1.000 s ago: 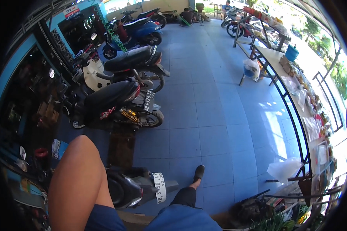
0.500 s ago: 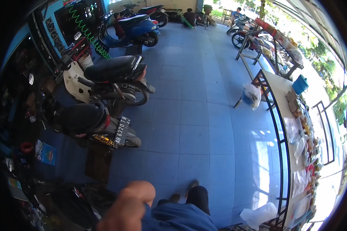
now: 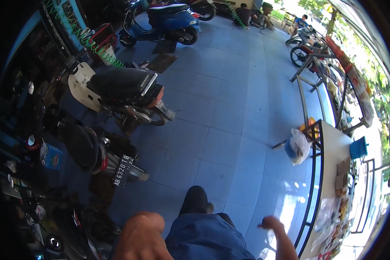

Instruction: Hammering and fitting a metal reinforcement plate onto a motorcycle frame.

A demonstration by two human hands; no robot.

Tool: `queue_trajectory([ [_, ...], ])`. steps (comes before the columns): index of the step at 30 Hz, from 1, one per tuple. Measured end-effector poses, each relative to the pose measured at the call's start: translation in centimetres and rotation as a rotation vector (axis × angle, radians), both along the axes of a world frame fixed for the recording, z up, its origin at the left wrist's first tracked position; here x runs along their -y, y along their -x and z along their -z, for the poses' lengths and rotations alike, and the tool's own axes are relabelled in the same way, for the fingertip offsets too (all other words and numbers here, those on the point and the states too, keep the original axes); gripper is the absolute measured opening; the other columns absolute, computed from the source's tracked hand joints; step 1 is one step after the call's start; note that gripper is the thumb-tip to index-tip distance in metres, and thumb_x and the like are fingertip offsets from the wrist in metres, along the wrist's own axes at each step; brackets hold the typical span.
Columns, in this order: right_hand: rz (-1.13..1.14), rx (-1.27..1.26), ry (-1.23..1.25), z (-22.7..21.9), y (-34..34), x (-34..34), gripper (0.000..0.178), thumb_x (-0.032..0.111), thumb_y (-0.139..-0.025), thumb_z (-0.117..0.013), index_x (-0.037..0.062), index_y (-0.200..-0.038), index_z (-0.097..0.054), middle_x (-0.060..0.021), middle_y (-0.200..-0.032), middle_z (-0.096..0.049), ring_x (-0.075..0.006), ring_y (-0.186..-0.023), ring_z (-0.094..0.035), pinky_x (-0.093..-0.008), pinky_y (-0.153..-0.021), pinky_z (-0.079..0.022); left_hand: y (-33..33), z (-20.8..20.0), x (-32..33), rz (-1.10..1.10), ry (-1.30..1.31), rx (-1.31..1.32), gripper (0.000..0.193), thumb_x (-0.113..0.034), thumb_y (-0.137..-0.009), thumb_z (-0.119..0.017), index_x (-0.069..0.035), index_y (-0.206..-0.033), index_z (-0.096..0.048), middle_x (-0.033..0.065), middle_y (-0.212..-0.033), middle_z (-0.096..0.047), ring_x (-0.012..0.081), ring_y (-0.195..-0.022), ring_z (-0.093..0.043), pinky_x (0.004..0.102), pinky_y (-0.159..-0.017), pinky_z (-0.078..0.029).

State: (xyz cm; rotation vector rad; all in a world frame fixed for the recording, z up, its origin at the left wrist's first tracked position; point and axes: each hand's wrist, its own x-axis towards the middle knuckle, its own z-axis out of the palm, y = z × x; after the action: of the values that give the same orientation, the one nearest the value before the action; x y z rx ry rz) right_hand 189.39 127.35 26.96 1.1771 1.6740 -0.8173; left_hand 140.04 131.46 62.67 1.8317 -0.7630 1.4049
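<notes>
My left hand [image 3: 144,236] is bent and close to the camera at the lower edge, left of my blue clothing [image 3: 208,236]. Its fingers are folded under or cut off by the frame, so whether it holds anything is hidden. To the right, my right hand [image 3: 272,222] hangs over the floor, fingers curled. A small dark spot shows at its left end, too small to name. Neither hand touches a motorbike or the table. Nearest on the left is a dark motorbike [image 3: 80,145] with a plate at its rear.
A cream motorbike [image 3: 121,86] and a blue scooter [image 3: 169,19] stand farther along the left. On the right runs a long table [image 3: 331,173] with bags and small parts. A bagged bundle [image 3: 297,147] sits beside it. People crouch on the blue tiles [image 3: 229,112] far ahead.
The view has turned left, so the table and far people sit farther right. My right hand has come into view, and my left hand has shifted slightly. My legs have changed position.
</notes>
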Motion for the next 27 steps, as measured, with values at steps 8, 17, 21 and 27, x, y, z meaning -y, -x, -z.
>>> queue_trajectory([
  [8,0.467,-0.582,-0.589,-2.4,13.4,-39.5,0.033,0.033,-0.088,-0.068,0.0006,-0.095,-0.068,-0.0208,-0.093,-0.07,-0.0376,-0.09,-0.068,-0.0434,-0.078,-0.054,3.4,4.7,-24.3,0.125,0.109,-0.004,0.013,-0.009,-0.087,-0.067,-0.003,-0.075,-0.069,0.0062,-0.081,-0.061,0.018,-0.071,-0.058,0.0341,-0.064,-0.045],
  [17,0.967,-0.377,-0.196,11.8,11.0,-52.1,0.036,0.033,-0.088,-0.066,-0.0019,-0.099,-0.069,-0.0112,-0.074,-0.071,-0.0188,-0.062,-0.068,-0.0335,-0.057,-0.055,13.0,10.1,-51.4,-0.508,0.802,-0.176,0.009,-0.008,-0.076,-0.075,-0.004,-0.083,-0.071,0.0091,-0.091,-0.071,0.0199,-0.071,-0.063,0.0349,-0.063,-0.046],
  [21,0.749,0.011,0.091,12.4,11.5,-58.0,0.038,0.037,-0.084,-0.068,0.0013,-0.097,-0.071,-0.0104,-0.081,-0.071,-0.0215,-0.068,-0.069,-0.0353,-0.058,-0.058,17.8,18.2,-63.1,-1.238,1.072,-0.705,0.016,-0.014,-0.083,-0.071,-0.005,-0.096,-0.07,0.0085,-0.088,-0.068,0.0221,-0.08,-0.065,0.035,-0.072,-0.052],
  [27,0.338,-0.135,0.066,18.2,17.3,-81.9,0.044,0.045,-0.08,-0.069,0.0034,-0.094,-0.073,-0.0146,-0.087,-0.073,-0.0267,-0.069,-0.071,-0.0405,-0.062,-0.057,26.0,44.3,-68.2,-1.684,1.576,-1.117,0.025,-0.022,-0.085,-0.069,-0.002,-0.101,-0.066,0.0123,-0.088,-0.067,0.0271,-0.08,-0.065,0.04,-0.073,-0.051],
])
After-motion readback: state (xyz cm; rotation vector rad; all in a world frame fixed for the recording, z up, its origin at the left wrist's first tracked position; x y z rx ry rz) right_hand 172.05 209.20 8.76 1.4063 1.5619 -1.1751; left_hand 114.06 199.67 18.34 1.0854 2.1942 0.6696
